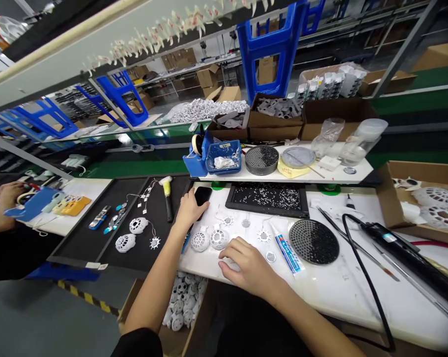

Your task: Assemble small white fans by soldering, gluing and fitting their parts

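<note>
My left hand [190, 209] lies on the left edge of a black phone [202, 195], its fingers spread. Over the white tabletop, my right hand [242, 258] has its fingers slightly curled and apart, with nothing in it. Just beyond that hand are two round white vented shells [200, 240] side by side. Small star-shaped white parts with wires [263, 235] and round metal discs [270, 257] lie near them. To the right are a blue and white glue tube [288, 255] and a round black perforated tray [313, 242].
A black power tool [406, 253] with a cable and a brush lies at the right. A hammer [167, 198] rests on the dark mat. Cardboard boxes [274, 133] stand behind the shelf. Another person's hand [9, 193] shows at the far left.
</note>
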Motion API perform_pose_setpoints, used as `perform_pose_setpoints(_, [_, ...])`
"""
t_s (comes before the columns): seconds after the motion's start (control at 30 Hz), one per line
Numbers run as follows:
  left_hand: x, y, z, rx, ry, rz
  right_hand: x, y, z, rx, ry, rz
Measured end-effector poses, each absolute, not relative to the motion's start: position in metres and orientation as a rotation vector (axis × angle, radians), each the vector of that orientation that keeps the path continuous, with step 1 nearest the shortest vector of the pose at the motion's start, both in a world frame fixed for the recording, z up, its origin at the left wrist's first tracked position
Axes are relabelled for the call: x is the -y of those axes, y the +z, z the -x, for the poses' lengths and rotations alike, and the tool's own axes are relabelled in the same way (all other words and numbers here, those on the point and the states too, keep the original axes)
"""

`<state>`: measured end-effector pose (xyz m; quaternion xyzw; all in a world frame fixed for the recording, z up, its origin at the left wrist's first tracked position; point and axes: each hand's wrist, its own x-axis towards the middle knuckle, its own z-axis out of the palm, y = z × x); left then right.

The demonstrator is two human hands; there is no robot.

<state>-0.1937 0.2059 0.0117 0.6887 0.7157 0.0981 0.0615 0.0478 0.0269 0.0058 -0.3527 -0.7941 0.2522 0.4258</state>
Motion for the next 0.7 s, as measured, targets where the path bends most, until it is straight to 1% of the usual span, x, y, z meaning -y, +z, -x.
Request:
perform_pose_setpoints(0.2, [-0.207, 0.016, 0.196, -2.126, 0.425, -2.067, -0.029, 0.027, -0.065, 1.957, 0.655, 0.903])
perform_pose_setpoints(0.27, [-0.197, 0.027, 0.197, -2.099, 0.505, -2.084, -0.035, 0.037, -0.077, 2.056, 0.578, 0.968])
perform_pose_setpoints(0.33, [-0.173, 0.041, 0.193, -2.075, 0.653, -2.119, -0.046, 0.049, -0.089, 2.234, 0.403, 1.068])
perform_pose_setpoints(0.37, [-0.155, 0.047, 0.188, -2.063, 0.773, -2.143, -0.053, 0.054, -0.094, 2.323, 0.308, 1.117])
perform_pose_setpoints(0.43, [-0.111, 0.055, 0.171, -1.923, 1.249, -2.215, -0.072, 0.061, -0.100, 2.452, 0.193, 1.179])
perform_pose_setpoints(0.47, [-0.085, 0.054, 0.159, -1.775, 1.414, -2.257, -0.084, 0.062, -0.100, 2.495, 0.180, 1.187])
perform_pose_setpoints(0.5, [-0.060, 0.052, 0.146, -1.585, 1.493, -2.286, -0.097, 0.061, -0.098, 2.542, 0.180, 1.174])
perform_pose_setpoints(0.57, [-0.015, 0.041, 0.117, -1.256, 1.373, -2.295, -0.123, 0.056, -0.091, 2.675, 0.185, 1.083])
perform_pose_setpoints(0.6, [0.002, 0.034, 0.104, -1.227, 1.317, -2.266, -0.134, 0.052, -0.086, 2.758, 0.184, 1.024])
perform_pose_setpoints(0.7, [0.029, 0.016, 0.081, -1.473, 1.265, -2.216, -0.156, 0.048, -0.072, 2.940, 0.173, 0.917])
